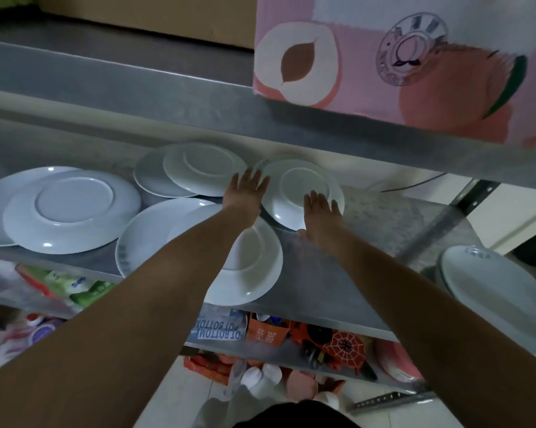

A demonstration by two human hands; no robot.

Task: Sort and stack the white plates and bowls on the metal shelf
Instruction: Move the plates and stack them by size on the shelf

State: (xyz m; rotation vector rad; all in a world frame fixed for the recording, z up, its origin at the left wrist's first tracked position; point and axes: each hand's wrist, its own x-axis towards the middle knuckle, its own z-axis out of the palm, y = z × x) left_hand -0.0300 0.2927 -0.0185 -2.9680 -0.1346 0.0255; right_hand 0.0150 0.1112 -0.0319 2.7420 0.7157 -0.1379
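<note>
Several white plates lie upside down on the metal shelf (337,282). A small plate (297,183) sits at the back middle; my right hand (320,213) grips its near right rim and my left hand (245,188) rests with spread fingers against its left edge. It leans on another plate (251,273) nearer me, partly hidden under my left forearm. Two overlapping plates (198,168) lie behind my left hand. A large pair (72,211) lies at the far left. More white dishes (491,282) are stacked at the shelf's right end.
An upper metal shelf (198,97) overhangs the plates and carries a pink peach-printed box (399,57). Below are packets and an orange box (268,330) on a lower shelf. A perforated metal upright (464,205) stands at the right.
</note>
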